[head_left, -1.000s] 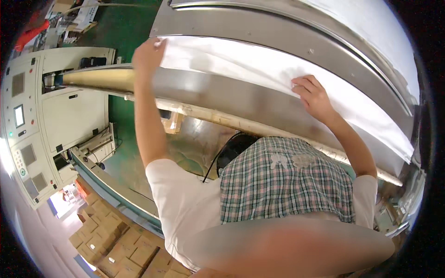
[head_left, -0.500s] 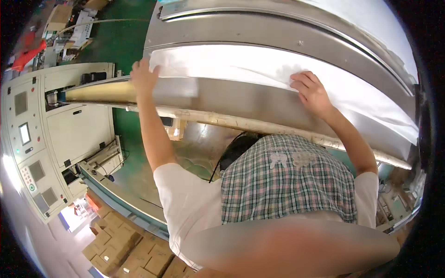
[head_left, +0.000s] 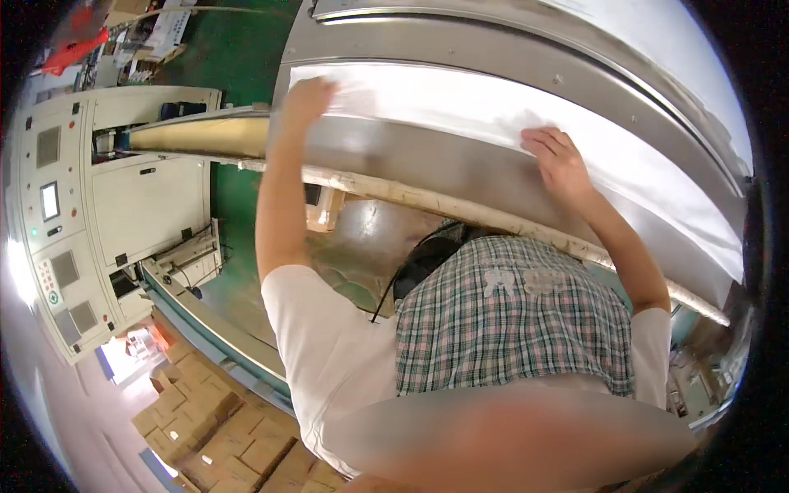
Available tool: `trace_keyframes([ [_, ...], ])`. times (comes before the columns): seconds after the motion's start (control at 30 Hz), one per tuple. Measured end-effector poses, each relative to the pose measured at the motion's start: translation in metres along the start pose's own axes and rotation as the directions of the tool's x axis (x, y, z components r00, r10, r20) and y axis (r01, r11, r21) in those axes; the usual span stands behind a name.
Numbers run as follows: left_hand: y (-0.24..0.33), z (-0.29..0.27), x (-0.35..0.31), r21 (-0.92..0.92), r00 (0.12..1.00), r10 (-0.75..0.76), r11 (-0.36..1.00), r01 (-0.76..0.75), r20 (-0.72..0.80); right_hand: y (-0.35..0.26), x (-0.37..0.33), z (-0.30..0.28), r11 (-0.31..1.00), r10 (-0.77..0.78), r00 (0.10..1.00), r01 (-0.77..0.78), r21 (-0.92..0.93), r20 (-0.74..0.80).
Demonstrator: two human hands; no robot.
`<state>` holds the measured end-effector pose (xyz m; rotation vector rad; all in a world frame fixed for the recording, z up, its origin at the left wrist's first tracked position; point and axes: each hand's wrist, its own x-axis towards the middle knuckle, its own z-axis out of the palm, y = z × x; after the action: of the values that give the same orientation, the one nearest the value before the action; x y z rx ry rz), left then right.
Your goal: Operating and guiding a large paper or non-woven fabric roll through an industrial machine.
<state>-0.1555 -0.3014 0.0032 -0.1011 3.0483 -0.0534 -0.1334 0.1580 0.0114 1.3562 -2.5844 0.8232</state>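
A long strip of white sheet material (head_left: 444, 94) lies across a flat grey metal surface (head_left: 460, 156) in front of me. My left hand (head_left: 311, 100) is over the strip's left end. Motion smears its fingers, so whether they grip the sheet cannot be made out. At the strip's near edge, right of the middle, is my right hand (head_left: 563, 168). Its bent fingers are slightly apart, their tips on or just above the white sheet. The thumb hangs below them, away from the sheet.
A padded, wrapped bar (head_left: 394, 191) runs along the near side of the metal surface. To the left stands a cream control cabinet (head_left: 148, 205), joined by a yellowish beam (head_left: 201, 138). Cardboard boxes (head_left: 193, 411) are stacked at lower left. A checked apron (head_left: 509, 320) covers my front.
My left hand has moved right, from beside the sheet's left end to over it. The right hand stays near the sheet's near edge. The view has shifted slightly.
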Motion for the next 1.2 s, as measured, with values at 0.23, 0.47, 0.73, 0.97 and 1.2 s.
trace_keyframes([
  [0.23,0.030,-0.034,0.015,0.086,0.974,-0.111,0.988,0.130,-0.196,0.008,-0.015,-0.003,0.993,0.116,0.993,-0.116,0.006,-0.014],
  [0.47,0.188,0.012,0.014,-0.052,0.998,-0.063,0.997,0.063,-0.006,0.030,-0.052,-0.011,0.985,0.092,0.993,-0.103,-0.140,-0.078],
  [0.73,0.072,0.027,-0.034,0.229,0.953,-0.164,0.968,0.105,0.255,0.064,-0.155,-0.107,0.916,0.363,0.931,-0.363,-0.170,-0.032],
  [0.97,-0.028,0.054,-0.047,0.135,0.981,-0.130,0.980,0.150,-0.145,0.179,-0.261,-0.175,0.797,0.477,0.855,-0.518,-0.312,-0.201],
  [1.2,0.252,0.025,-0.030,-0.022,0.954,-0.298,0.955,0.297,-0.030,0.346,-0.537,-0.319,0.618,0.750,0.660,-0.725,-0.303,-0.050],
])
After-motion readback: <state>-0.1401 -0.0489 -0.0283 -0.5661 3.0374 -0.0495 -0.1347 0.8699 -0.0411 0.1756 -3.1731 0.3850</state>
